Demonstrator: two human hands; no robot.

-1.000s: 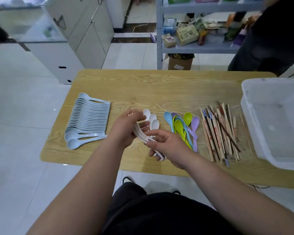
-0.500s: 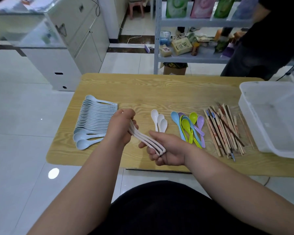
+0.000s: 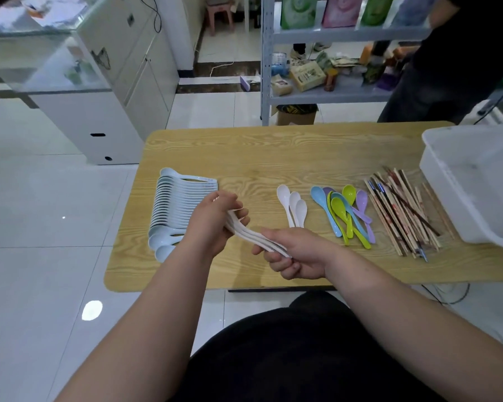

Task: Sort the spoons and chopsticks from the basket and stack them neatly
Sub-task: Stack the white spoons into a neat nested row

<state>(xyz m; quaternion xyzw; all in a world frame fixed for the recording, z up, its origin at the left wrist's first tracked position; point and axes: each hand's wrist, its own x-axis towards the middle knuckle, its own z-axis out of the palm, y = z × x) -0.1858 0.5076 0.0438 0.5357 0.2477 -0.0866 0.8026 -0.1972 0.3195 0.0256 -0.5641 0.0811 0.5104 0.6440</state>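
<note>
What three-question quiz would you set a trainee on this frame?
1. True or false: the left hand is empty.
2. What lies between the coloured spoons and the white tub? A chopsticks, B forks, C bowls.
3. How many white spoons lie loose on the table, unheld?
Key: 1 false, it grips a white spoon bundle with the right hand; 2 A; 3 three.

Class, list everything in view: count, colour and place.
Table: one, light wood, centre.
Pale blue spoons: many, nested row, table's left.
White spoons: three, mid-table.
Held white spoons: a few, between both hands.
Coloured spoons: several, blue, green, purple, right of white ones.
Chopsticks: pile, wooden, beside basket.
Basket: one, white, table's right end.
Shelf rack: one, grey, behind table.
Left hand: grips held spoons.
Right hand: grips their handles.
</note>
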